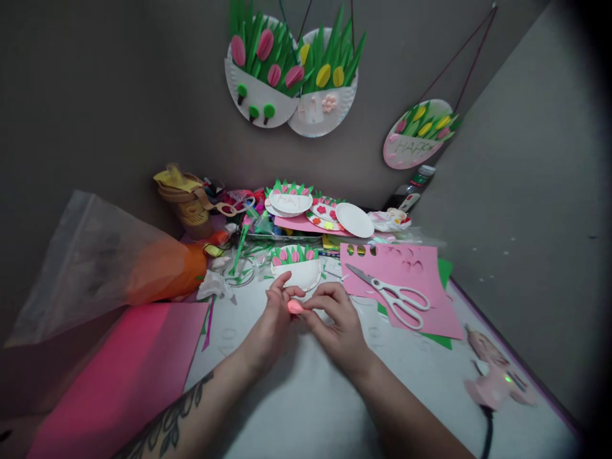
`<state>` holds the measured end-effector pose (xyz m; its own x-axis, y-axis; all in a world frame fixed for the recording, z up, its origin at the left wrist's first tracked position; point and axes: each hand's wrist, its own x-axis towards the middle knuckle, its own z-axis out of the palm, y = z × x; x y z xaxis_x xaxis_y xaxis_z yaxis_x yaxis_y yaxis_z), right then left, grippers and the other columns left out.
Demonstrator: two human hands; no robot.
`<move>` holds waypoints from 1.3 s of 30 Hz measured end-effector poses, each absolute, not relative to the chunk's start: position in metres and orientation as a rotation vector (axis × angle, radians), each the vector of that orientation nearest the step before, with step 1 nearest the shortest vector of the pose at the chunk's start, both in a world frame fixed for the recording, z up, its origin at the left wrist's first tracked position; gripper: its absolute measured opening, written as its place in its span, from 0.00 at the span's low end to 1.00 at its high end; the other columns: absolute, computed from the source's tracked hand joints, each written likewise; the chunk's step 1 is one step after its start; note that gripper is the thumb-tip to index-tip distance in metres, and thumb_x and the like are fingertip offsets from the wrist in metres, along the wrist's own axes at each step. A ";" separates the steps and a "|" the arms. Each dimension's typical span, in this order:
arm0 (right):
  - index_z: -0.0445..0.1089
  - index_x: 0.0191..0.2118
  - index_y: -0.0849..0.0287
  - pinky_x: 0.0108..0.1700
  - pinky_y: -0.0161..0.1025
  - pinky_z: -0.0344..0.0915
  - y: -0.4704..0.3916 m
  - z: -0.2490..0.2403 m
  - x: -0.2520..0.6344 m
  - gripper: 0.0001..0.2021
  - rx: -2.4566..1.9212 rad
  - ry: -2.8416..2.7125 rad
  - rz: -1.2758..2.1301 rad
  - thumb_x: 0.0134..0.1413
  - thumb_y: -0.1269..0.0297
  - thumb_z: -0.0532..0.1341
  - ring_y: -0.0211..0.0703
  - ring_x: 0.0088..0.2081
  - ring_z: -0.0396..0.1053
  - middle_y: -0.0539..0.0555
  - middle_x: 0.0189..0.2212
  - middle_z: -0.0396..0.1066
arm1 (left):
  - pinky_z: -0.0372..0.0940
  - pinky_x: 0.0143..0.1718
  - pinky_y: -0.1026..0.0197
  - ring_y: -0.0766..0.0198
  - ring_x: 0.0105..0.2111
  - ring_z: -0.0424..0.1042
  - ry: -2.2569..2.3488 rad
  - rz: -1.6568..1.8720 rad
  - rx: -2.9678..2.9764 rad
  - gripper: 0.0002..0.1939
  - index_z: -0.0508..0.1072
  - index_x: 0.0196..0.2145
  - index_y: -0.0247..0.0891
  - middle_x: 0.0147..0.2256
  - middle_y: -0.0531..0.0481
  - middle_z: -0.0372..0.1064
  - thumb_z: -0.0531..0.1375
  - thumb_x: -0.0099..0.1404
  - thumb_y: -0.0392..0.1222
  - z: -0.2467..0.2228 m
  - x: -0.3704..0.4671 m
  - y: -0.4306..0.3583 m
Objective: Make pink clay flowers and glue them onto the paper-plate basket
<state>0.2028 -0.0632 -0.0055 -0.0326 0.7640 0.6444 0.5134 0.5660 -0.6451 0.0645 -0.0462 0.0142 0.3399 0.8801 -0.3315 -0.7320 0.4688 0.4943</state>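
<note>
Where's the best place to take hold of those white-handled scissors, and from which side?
Probably the handle loops of the scissors, from the near right: they lie flat on the pink sheet, loops toward the viewer's right, blades pointing away to the far left.

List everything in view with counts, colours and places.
Soft lump: one, pink, centre
Small paper-plate planter: one, white, green and pink, beyond lump
Hanging paper-plate planters: three, pale with green leaves, wall
Decorated plates: at least two, white, back
Plain plate: one, white, back
Scissors: one pair, white-handled, right
Large paper sheets: two, pink, left and right
Green paper: uncounted, under right sheet
Plastic bag: one, translucent, left
Lidded cup: one, tan, back left
Bottle: one, dark, back right
Apparent glue gun: one, pink, right
Craft supplies: uncountable, mixed colours, back
Left hand: one, at lump
Right hand: one, pinching lump
</note>
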 end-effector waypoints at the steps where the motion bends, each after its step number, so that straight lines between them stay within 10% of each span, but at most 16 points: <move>1: 0.71 0.34 0.56 0.40 0.42 0.66 -0.063 -0.005 0.206 0.03 -1.099 -1.655 0.248 0.57 0.68 0.60 0.42 0.37 0.65 0.52 0.33 0.63 | 0.60 0.31 0.63 0.66 0.27 0.64 0.619 1.076 0.296 0.20 0.64 0.52 0.41 0.34 0.49 0.66 0.45 0.70 0.52 0.015 0.064 -0.045; 14: 0.68 0.53 0.55 0.42 0.45 0.64 -0.079 -0.010 0.174 0.18 -0.966 -1.870 -0.069 0.57 0.73 0.60 0.46 0.40 0.61 0.55 0.36 0.66 | 0.67 0.33 0.58 0.62 0.31 0.69 0.568 0.924 0.111 0.28 0.62 0.50 0.38 0.40 0.44 0.65 0.41 0.67 0.62 0.029 0.052 -0.041; 22: 0.66 0.56 0.58 0.48 0.49 0.59 -0.080 -0.012 0.172 0.22 -0.975 -2.024 -0.045 0.63 0.50 0.51 0.48 0.44 0.59 0.58 0.41 0.65 | 0.68 0.33 0.56 0.61 0.31 0.68 0.477 1.049 0.067 0.28 0.66 0.45 0.37 0.38 0.44 0.65 0.42 0.66 0.62 0.034 0.044 -0.031; 39: 0.66 0.57 0.55 0.47 0.49 0.56 -0.081 -0.012 0.170 0.27 -1.003 -2.052 0.001 0.63 0.45 0.47 0.49 0.43 0.58 0.57 0.39 0.62 | 0.69 0.34 0.54 0.61 0.32 0.68 0.454 1.098 0.109 0.29 0.66 0.47 0.38 0.39 0.43 0.65 0.43 0.65 0.64 0.038 0.042 -0.030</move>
<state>0.1699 -0.0807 -0.0115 -0.3349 0.6530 0.6793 0.6523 0.6809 -0.3329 0.0416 -0.0299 0.0379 0.3744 0.8772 -0.3005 -0.8333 0.4604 0.3060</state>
